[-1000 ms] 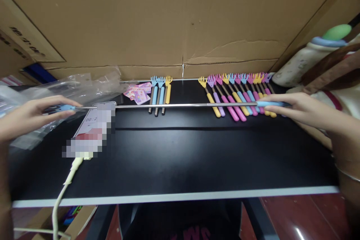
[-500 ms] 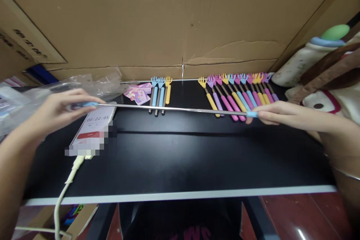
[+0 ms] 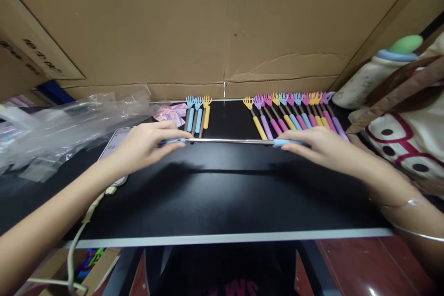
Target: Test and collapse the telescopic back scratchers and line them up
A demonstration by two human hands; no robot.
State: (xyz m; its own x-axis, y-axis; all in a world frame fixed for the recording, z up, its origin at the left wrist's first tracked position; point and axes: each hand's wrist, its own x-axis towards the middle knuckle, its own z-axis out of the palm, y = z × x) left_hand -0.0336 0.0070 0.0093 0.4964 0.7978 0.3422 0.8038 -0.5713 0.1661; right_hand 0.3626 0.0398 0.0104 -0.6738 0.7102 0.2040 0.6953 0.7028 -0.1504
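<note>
A telescopic back scratcher [image 3: 229, 140] with light blue ends and a thin metal rod is held level above the black table. My left hand [image 3: 147, 144] pinches its left blue end, and my right hand [image 3: 321, 142] grips the right blue end. Fingers cover much of both ends, so I cannot tell which bears the scratching claw. Beyond the rod lie two blue back scratchers [image 3: 190, 119] and a yellow one [image 3: 206, 115]. Farther right is a row of several pink, purple, yellow and blue back scratchers [image 3: 293, 113], their claws toward the back.
Small pink printed cards [image 3: 171, 113] lie beside crumpled clear plastic bags [image 3: 86, 120]. A phone [image 3: 113, 141] with a cable [image 3: 88, 215] is partly behind my left forearm. A cardboard wall [image 3: 156, 23] closes the back; a white bottle [image 3: 364, 78] and a cloth bag [image 3: 409, 143] stand right.
Both hands have moved inward, and the metal rod between them is much shorter. My left hand now covers part of the phone.
</note>
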